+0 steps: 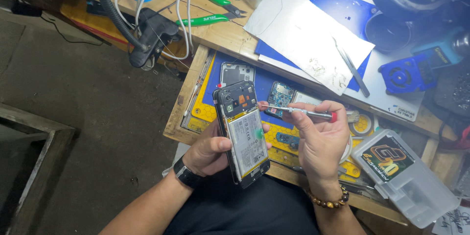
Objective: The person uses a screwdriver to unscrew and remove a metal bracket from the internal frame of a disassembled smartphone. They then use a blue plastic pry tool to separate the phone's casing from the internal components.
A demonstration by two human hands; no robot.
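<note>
My left hand (209,151) grips an opened smartphone (242,132) by its edge, back cover off, with the white battery and dark upper frame showing. My right hand (320,134) pinches a small silver screwdriver (298,111) with a red end cap, held level. Its tip points left, at the phone's upper right edge. Both hands hover over a pulled-out wooden drawer (188,93) lined with a blue and yellow mat.
In the drawer lie a phone back cover (237,72) and a circuit board (281,94). On the bench above are green-handled cutters (210,5), white paper (306,34), tweezers (355,71), and a blue fan unit (406,74). A clear plastic case (404,176) sits at right.
</note>
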